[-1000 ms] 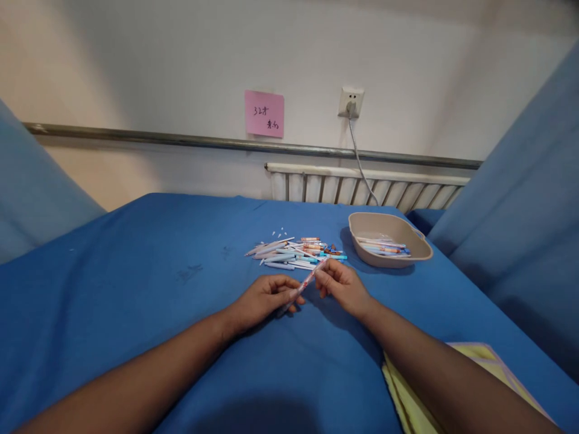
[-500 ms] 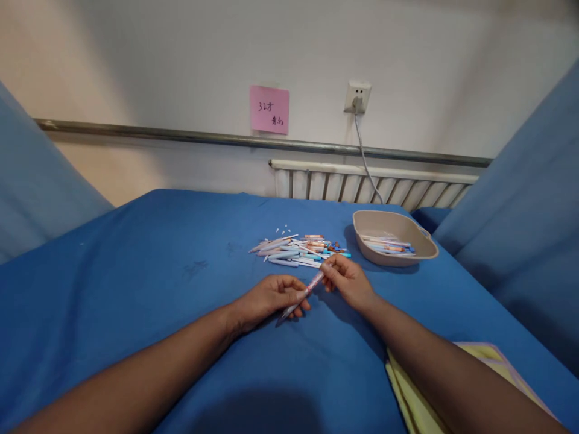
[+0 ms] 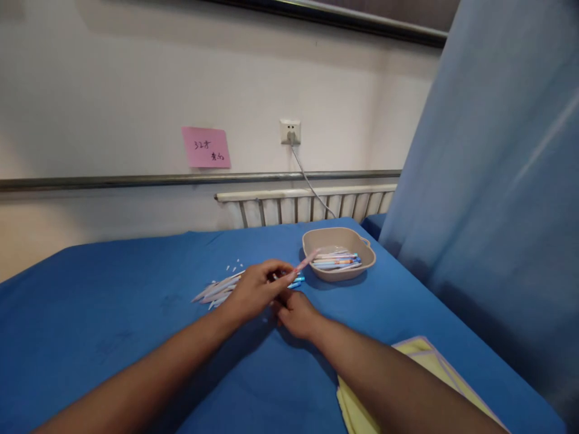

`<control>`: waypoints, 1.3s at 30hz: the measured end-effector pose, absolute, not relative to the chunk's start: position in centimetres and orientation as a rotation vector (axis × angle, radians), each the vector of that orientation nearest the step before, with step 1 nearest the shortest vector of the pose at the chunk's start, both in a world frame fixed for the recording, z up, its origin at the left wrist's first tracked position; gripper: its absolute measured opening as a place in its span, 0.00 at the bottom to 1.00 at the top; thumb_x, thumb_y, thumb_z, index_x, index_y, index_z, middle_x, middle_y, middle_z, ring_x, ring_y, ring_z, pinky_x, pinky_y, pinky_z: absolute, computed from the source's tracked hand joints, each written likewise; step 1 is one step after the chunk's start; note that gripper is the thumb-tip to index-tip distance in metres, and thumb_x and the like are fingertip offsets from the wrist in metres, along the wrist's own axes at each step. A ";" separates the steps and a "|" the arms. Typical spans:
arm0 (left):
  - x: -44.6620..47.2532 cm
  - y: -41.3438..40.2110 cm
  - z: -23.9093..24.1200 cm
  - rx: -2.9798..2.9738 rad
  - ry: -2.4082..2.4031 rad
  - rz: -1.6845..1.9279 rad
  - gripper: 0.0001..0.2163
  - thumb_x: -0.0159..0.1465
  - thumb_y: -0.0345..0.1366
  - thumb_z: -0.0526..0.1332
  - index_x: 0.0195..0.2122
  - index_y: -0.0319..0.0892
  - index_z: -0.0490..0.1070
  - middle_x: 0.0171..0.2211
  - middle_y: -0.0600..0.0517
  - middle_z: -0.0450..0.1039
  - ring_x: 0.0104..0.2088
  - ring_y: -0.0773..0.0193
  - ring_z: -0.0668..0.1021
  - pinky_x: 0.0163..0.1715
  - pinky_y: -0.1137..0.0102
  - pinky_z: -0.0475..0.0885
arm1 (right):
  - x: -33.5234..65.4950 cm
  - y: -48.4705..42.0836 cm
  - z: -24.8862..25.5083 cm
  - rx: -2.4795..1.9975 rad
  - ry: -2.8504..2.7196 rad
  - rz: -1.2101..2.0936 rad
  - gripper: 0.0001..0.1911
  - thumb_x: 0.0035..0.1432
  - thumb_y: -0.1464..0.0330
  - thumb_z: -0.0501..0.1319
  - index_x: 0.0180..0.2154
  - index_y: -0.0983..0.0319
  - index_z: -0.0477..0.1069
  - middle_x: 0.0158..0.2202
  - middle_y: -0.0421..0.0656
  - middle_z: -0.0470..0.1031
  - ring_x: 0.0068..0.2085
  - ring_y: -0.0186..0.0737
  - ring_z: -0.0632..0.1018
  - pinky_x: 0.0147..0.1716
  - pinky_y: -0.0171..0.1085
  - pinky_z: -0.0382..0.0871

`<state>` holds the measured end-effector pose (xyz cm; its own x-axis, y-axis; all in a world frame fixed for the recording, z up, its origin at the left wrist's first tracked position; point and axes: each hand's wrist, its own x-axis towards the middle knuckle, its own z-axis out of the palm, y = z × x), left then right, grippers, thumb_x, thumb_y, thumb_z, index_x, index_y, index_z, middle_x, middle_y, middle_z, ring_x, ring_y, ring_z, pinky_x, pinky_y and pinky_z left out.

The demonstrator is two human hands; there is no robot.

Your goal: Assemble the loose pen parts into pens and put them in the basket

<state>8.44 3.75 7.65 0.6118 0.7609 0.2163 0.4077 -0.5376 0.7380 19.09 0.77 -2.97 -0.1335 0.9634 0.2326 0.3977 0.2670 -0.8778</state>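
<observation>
My left hand (image 3: 260, 289) pinches a pale pink pen (image 3: 307, 260), which slants up to the right with its far end over the near left rim of a beige plastic basin (image 3: 341, 274). Just below it, my right hand (image 3: 296, 312) is closed with curled fingers, close to the right side of a pile of pens. Its fingertips are partly covered, and whatever they grip is hidden. The pile of pens (image 3: 215, 292) shows white, pale blue and turquoise bodies, partly behind my left hand. Inside the basin lie several assembled-looking pens (image 3: 337, 261).
Small white pieces (image 3: 234, 265) lie behind the pile on the blue cloth (image 3: 136, 337). A folded yellow cloth (image 3: 420, 349) sits under my right forearm. Beyond the table are a radiator (image 3: 289, 208), a plugged socket (image 3: 290, 132) and a pink note (image 3: 206, 147); a blue curtain (image 3: 488, 181) hangs right.
The view has turned right. My left hand has carried the pink pen toward the basin. My right hand has let go of it and moved below my left hand, beside the pile.
</observation>
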 end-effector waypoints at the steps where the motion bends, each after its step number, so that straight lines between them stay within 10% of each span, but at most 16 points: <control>1: 10.4 4.4 8.4 2.307 0.906 0.656 0.14 0.58 0.45 0.58 0.37 0.42 0.76 0.33 0.51 0.77 0.32 0.62 0.76 0.34 0.71 0.69 | 19.1 0.7 -2.8 -1.281 -1.717 0.797 0.08 0.60 0.67 0.51 0.37 0.60 0.68 0.27 0.38 0.73 0.24 0.32 0.72 0.25 0.31 0.63; 18: 26.0 11.9 4.2 2.851 1.110 0.015 0.08 0.51 0.31 0.62 0.31 0.39 0.78 0.32 0.43 0.78 0.36 0.54 0.78 0.36 0.68 0.70 | 19.9 0.3 -1.1 -1.439 -2.025 0.595 0.14 0.57 0.67 0.52 0.42 0.61 0.72 0.48 0.46 0.75 0.47 0.44 0.74 0.40 0.35 0.67; 26: 15.1 10.0 8.4 2.754 0.976 0.495 0.14 0.61 0.39 0.54 0.43 0.41 0.73 0.42 0.49 0.76 0.42 0.62 0.75 0.42 0.72 0.68 | 21.2 1.4 -3.0 -1.291 -1.533 0.849 0.07 0.57 0.69 0.52 0.33 0.61 0.68 0.24 0.37 0.73 0.22 0.31 0.72 0.25 0.31 0.65; 39: -6.6 5.1 -0.2 2.298 1.262 0.713 0.12 0.60 0.41 0.54 0.37 0.42 0.73 0.37 0.50 0.77 0.39 0.58 0.76 0.44 0.65 0.69 | 20.4 0.6 -2.2 -1.237 -1.066 0.873 0.14 0.47 0.58 0.61 0.26 0.62 0.66 0.19 0.36 0.68 0.18 0.29 0.66 0.19 0.31 0.58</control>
<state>-6.59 5.15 -0.17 0.4561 0.8589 0.2330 0.6428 -0.4991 0.5812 20.38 0.64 -2.18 0.2926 0.9443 0.1507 0.0376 0.1462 -0.9885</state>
